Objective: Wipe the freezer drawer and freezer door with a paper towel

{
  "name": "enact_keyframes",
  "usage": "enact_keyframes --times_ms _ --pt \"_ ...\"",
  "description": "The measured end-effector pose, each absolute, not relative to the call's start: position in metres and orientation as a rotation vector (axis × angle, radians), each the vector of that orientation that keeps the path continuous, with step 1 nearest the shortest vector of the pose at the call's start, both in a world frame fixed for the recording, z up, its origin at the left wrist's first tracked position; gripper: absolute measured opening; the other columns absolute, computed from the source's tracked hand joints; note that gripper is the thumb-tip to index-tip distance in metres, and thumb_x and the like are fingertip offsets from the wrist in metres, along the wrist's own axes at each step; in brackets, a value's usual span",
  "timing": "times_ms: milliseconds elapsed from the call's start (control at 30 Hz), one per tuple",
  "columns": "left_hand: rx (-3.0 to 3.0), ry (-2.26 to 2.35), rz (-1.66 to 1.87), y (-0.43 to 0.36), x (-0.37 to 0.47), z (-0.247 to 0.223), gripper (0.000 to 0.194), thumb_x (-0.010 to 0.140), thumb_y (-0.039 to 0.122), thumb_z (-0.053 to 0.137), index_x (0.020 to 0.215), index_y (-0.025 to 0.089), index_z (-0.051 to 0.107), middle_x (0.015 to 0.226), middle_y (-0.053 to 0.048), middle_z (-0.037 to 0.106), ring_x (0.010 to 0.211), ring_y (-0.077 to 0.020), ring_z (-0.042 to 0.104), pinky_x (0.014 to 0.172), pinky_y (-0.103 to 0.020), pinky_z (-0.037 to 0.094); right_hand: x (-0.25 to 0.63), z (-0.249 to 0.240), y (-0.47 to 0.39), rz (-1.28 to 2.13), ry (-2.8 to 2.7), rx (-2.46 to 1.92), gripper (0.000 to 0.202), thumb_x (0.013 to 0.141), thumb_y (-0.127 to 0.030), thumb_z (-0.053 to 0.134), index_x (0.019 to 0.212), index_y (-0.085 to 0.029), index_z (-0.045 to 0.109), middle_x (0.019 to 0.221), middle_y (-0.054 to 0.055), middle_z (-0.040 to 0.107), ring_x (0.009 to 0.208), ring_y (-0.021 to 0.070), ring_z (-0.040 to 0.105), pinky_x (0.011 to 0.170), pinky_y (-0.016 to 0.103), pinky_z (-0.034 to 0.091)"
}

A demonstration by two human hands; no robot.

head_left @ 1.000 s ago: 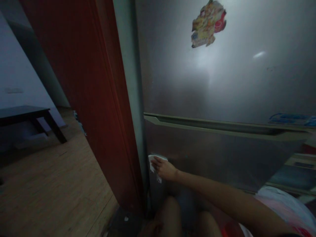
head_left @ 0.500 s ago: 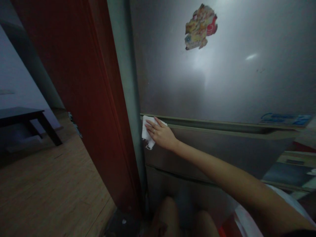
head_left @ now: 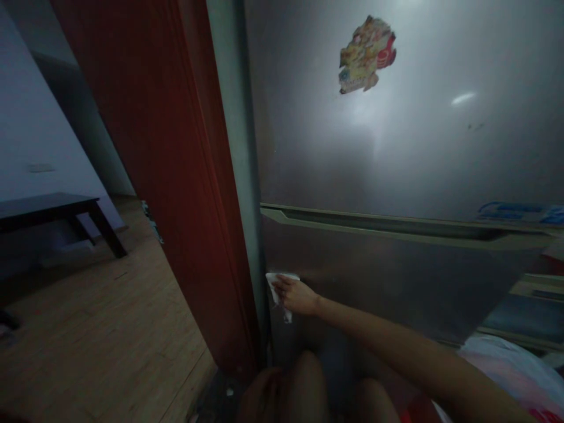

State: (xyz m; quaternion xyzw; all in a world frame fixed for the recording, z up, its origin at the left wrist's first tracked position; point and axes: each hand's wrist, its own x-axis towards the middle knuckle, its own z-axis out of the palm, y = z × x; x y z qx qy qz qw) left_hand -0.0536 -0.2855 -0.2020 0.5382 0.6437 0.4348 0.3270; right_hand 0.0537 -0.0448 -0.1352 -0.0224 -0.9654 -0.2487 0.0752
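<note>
My right hand [head_left: 297,295] presses a white tissue [head_left: 273,286] against the left part of the refrigerator's lower door [head_left: 396,288]. The fingers lie over the tissue, and its lower end hangs ragged below them. The arm reaches in from the lower right. A dim shape beside my knee, at the bottom, looks like my left hand [head_left: 261,395]; its fingers are too dark to make out. Above is the upper door [head_left: 308,117], with a torn food-picture sticker [head_left: 366,56] on it.
A red-brown door frame [head_left: 194,194] stands close on the left. Beyond it are a dark table [head_left: 57,205] and a tan floor [head_left: 145,329]. My knees [head_left: 308,382] are near the lower door. A whitish plastic bag [head_left: 511,364] lies at lower right.
My right hand has slid down the left side of the lower door with the tissue, away from the handle gap. The view has shifted slightly left. A dim hand-like shape has appeared beside my knee.
</note>
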Motion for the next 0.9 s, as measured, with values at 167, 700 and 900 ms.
enact_keyframes --times_ms 167,700,900 --pt "1.406 1.723 1.491 -0.239 -0.085 -0.138 0.036 0.088 0.044 0.049 0.110 0.022 0.066 0.116 -0.010 0.069 0.110 -0.0253 0.063 0.099 -0.043 0.048 0.061 -0.038 -0.038 -0.887 -2.678 -0.146 0.022 0.089 -0.017 0.056 0.102 -0.008 0.072 0.117 0.010 0.066 0.128 0.0245 0.048 0.118 0.043 0.029" --pt "1.926 1.538 1.886 -0.118 -0.075 -0.027 0.047 0.095 0.033 0.041 0.141 0.022 0.044 0.153 -0.009 0.038 0.142 -0.0186 0.031 0.118 -0.040 0.021 0.065 -0.128 -0.050 -0.760 -2.584 -0.275 0.031 0.094 -0.019 0.050 0.117 -0.005 0.065 0.128 0.013 0.058 0.132 0.0237 0.044 0.116 0.043 0.032" --pt "1.891 1.566 1.843 -0.104 -0.074 -0.037 0.058 0.095 0.036 0.041 0.149 0.017 0.028 0.159 -0.010 0.022 0.147 -0.0167 0.017 0.120 -0.038 0.012 0.082 -0.145 -0.051 -0.803 -2.879 -0.098 0.026 0.087 -0.022 0.061 0.103 -0.006 0.072 0.118 0.015 0.064 0.127 0.0262 0.049 0.116 0.043 0.030"
